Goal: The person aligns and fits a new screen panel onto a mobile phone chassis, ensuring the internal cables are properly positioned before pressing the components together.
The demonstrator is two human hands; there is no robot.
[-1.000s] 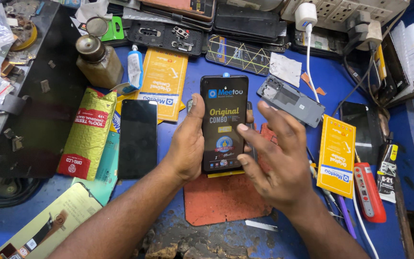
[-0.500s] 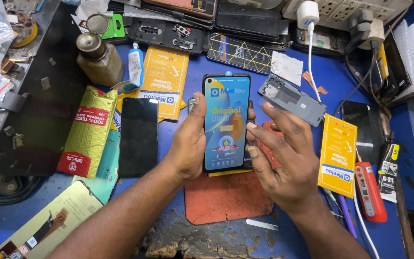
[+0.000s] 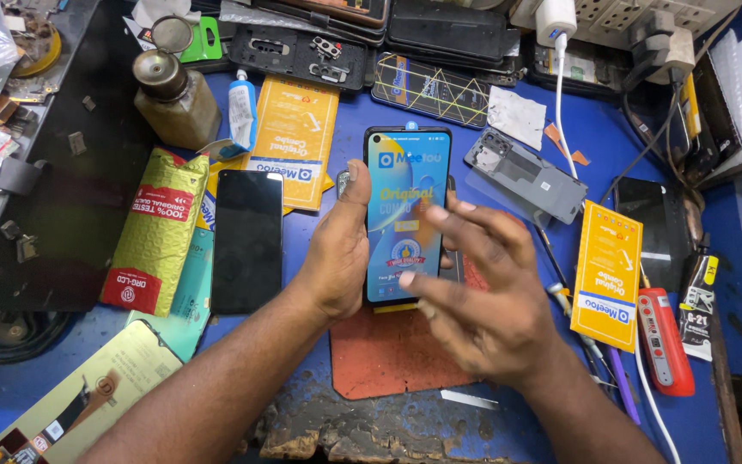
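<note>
Overhead, phone (image 3: pixel 407 215) edges between both hands.

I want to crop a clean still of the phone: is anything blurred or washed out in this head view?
Head view: right hand is motion-blurred, fingers smeared; the phone in the left hand is sharp, its lit screen colourful without glare; lighting even, shadows soft; corners darker.

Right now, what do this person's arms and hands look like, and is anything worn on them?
Both forearms are bare as far as the picture shows: no sleeves, gloves, watch or bracelet. The left hand and right hand show no rings. The fingernails are short, and the right hand's fingers look slightly blurred.
</note>
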